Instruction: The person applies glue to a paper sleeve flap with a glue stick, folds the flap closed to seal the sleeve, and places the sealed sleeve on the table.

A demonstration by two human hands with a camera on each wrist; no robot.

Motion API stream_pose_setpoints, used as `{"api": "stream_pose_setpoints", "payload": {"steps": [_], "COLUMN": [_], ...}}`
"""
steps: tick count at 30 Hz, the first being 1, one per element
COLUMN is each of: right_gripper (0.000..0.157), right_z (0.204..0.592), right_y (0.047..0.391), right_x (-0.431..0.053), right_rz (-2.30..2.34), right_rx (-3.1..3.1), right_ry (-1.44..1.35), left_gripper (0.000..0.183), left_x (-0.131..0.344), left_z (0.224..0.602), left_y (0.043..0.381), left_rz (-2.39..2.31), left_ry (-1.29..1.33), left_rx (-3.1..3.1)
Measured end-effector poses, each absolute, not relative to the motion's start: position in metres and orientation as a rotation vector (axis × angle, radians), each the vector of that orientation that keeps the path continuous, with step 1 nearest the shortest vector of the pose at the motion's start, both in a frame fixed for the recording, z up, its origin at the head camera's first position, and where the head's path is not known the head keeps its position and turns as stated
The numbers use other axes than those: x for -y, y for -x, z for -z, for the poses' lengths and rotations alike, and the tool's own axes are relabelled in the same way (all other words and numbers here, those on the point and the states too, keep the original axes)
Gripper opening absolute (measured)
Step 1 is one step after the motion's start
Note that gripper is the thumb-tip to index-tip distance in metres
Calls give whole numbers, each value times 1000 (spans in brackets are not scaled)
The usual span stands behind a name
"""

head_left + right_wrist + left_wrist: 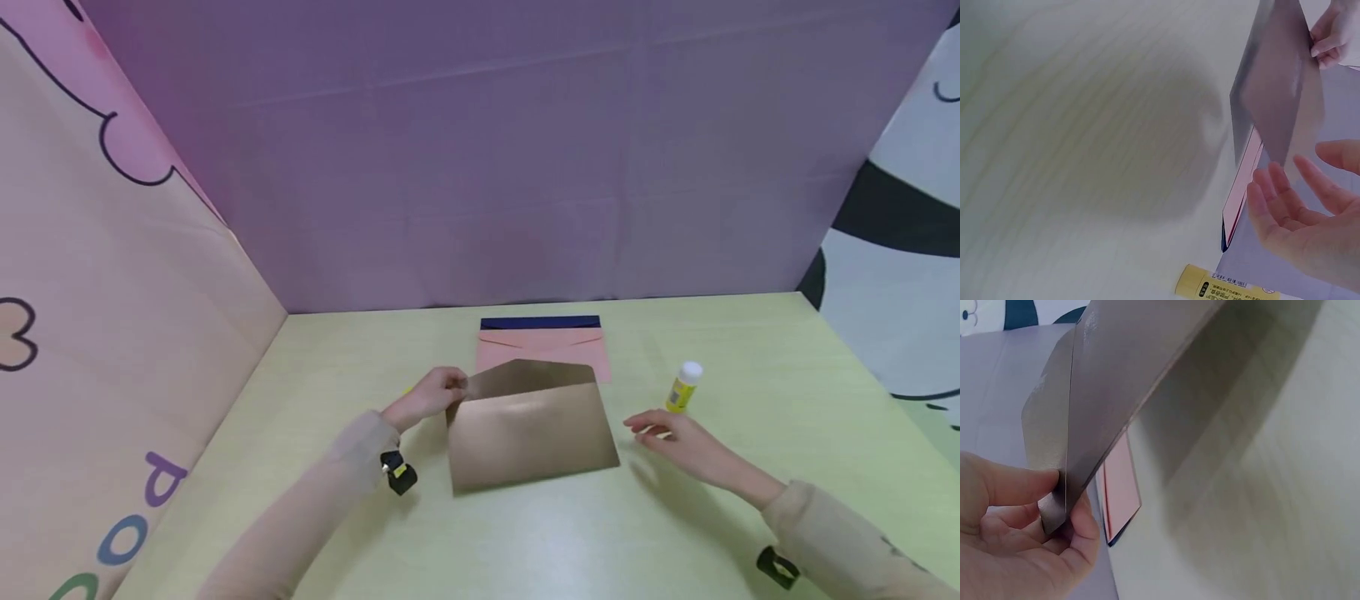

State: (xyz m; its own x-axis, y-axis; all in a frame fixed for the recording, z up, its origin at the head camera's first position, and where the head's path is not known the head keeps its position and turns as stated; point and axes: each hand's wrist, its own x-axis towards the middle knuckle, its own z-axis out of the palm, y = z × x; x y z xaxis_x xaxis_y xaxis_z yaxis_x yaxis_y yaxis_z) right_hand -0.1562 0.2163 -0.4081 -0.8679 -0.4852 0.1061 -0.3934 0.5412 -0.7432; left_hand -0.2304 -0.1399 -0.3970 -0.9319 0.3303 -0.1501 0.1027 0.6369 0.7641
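Note:
A bronze-brown envelope point(534, 437) with its flap raised hangs tilted over the table. My left hand point(431, 394) pinches its upper left corner between thumb and fingers; the left wrist view shows the thumb on the flap side of the envelope point(1116, 369). To the right of the envelope, my right hand point(678, 446) hovers with relaxed fingers apart and holds nothing. In the right wrist view its fingers point(1282, 200) overlap the envelope's near end. Just beyond the right hand stands a yellow glue stick point(682, 390) with a white cap.
Behind the brown envelope lie a pink envelope point(543, 343) and a dark blue envelope point(540, 322), one over the other on the pale wooden table point(525, 550). A purple cloth wall point(510, 167) closes off the back edge. Printed panels flank both sides.

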Motion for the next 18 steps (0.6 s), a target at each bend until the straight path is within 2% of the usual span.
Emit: {"api": "stream_pose_setpoints", "payload": {"steps": [6,8,13,18], "right_gripper": [23,23,23,23], "right_z": [410,411,413,417], "right_y": [156,155,155,156], "right_x": [-216,-215,-212,-211], "right_rz": [1241,1248,1233,1211], "right_rx": [-2660,-2650,-2644,-2643], "right_ry": [731,728,740,728], "left_gripper": [18,18,17,18], "left_x": [151,149,128,119], "left_z": [461,472,433,419], "left_y": [264,270,236,222], "left_rz": [-1176,-1171,-1038,-941], "left_ry": [-613,-571,-440,-468], "left_rx": [-2553,-2527,-2589,-2650]}}
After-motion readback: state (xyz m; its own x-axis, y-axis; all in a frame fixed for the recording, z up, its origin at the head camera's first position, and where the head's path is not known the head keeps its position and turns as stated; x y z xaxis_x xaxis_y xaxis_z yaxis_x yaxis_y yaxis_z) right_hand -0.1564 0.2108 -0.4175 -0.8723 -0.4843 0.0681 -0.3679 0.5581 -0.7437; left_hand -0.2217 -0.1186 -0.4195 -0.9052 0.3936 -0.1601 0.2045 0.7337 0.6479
